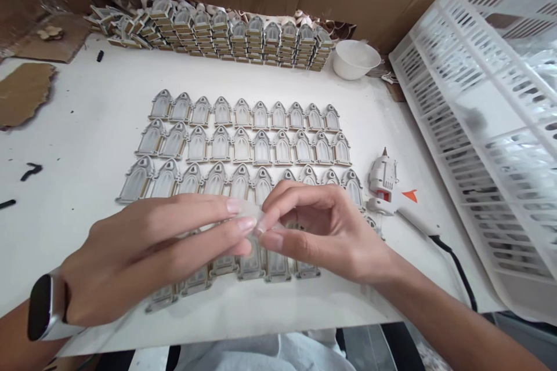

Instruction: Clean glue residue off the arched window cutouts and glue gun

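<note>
Both hands meet over the front rows of small grey arched window-shaped pieces (216, 179). Between the fingertips is a small translucent whitish piece (249, 208); its exact kind cannot be made out. My right hand (324, 232) pinches its right end between thumb and fingers. My left hand (161, 243), with a watch (46, 304) on the wrist, has its fingertips closed on the left side of it. Below the hands lies a front row of arched pieces (250, 261), partly hidden by the fingers. Further rows (241, 145) lie flat behind.
Stacks of the same arched pieces (255, 40) line the back, beside a white bowl (355, 59). A glue gun (385, 182) with a black cord (456, 272) lies right, near a white slatted basket (456, 151). Torn cardboard (26, 93) and black scraps (31, 171) are left.
</note>
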Motion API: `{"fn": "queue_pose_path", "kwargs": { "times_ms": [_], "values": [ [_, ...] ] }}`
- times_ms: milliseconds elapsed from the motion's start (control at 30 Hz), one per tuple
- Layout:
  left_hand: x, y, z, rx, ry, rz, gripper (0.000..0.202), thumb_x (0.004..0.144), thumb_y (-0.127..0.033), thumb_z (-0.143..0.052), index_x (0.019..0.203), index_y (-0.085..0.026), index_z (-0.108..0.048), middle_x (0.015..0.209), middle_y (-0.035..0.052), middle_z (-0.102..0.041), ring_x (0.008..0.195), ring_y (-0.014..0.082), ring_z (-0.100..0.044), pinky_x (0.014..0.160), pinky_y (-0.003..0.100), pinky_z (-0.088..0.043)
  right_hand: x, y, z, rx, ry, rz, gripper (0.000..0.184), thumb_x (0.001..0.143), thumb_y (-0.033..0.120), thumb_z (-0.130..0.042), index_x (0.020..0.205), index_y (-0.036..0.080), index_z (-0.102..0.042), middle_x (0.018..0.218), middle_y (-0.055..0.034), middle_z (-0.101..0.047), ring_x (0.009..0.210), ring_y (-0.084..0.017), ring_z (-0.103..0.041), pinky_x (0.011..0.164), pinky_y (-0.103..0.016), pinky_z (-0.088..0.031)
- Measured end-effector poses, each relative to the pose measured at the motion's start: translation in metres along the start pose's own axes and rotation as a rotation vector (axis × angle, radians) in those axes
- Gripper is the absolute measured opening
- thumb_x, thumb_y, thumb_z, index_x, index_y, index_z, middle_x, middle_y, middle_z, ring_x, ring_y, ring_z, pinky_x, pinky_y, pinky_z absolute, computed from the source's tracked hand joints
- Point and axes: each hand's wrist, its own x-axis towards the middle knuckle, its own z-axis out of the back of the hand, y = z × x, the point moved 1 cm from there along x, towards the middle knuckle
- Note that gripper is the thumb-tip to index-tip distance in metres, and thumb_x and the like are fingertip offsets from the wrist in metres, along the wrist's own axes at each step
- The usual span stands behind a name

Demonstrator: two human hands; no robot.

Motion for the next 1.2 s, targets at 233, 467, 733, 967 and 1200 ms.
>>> {"fn": "queue_pose_path", "kwargs": {
  "times_ms": [233,467,733,967,1200],
  "values": [
    [0.027,0.020,-0.006,0.086,0.037,-0.286,0.026,0.112,-0.024,-0.077,0.134,-0.034,-0.085,0.133,0.0015,-0.093,0.104,0.0211,-0.094,0.097,0.028,-0.080,0.000,-0.001,-0.004,-0.202,-0.130,0.150,0.011,0.095,0.020,-0.098,0.103,0.026,-0.094,0.099,-0.0044,-0.088,0.088,-0.019,-0.079,0.075,-0.033,-0.068],
    [0.032,0.010,-0.020,-0.010,-0.019,-0.203,0.031,0.105,-0.011,-0.084,0.128,-0.032,-0.084,0.124,-0.0031,-0.095,0.101,0.0172,-0.093,0.091,0.026,-0.080,-0.001,-0.004,-0.004,-0.346,-0.165,0.255,0.017,0.097,0.014,-0.091,0.109,0.026,-0.091,0.105,-0.0047,-0.087,0.096,-0.019,-0.080,0.075,-0.033,-0.068],
    [0.032,0.006,-0.028,-0.167,-0.040,-0.083,0.044,0.107,-0.007,-0.080,0.138,-0.038,-0.083,0.128,-0.0119,-0.093,0.110,0.0178,-0.093,0.099,0.033,-0.081,-0.006,-0.008,-0.003,-0.783,-0.285,0.519,0.012,0.102,0.020,-0.094,0.111,0.017,-0.086,0.104,-0.0073,-0.084,0.094,-0.019,-0.079,0.081,-0.034,-0.065],
    [0.033,0.001,-0.033,-0.317,-0.013,0.044,0.036,0.107,-0.013,-0.082,0.129,-0.041,-0.088,0.119,-0.0105,-0.094,0.104,0.0201,-0.093,0.091,0.037,-0.082,-0.008,-0.010,-0.003,-1.067,-0.398,0.667,0.010,0.107,0.020,-0.089,0.105,0.019,-0.079,0.095,-0.0046,-0.084,0.087,-0.019,-0.078,0.076,-0.035,-0.063],
    [0.031,0.004,-0.032,-0.344,-0.010,0.028,0.036,0.106,-0.009,-0.083,0.128,-0.036,-0.088,0.121,-0.0080,-0.095,0.106,0.0175,-0.092,0.093,0.032,-0.080,-0.008,-0.007,-0.006,-1.081,-0.492,0.679,0.017,0.103,0.019,-0.090,0.109,0.026,-0.076,0.098,-0.0025,-0.085,0.086,-0.021,-0.082,0.072,-0.038,-0.068]
  ]
}}
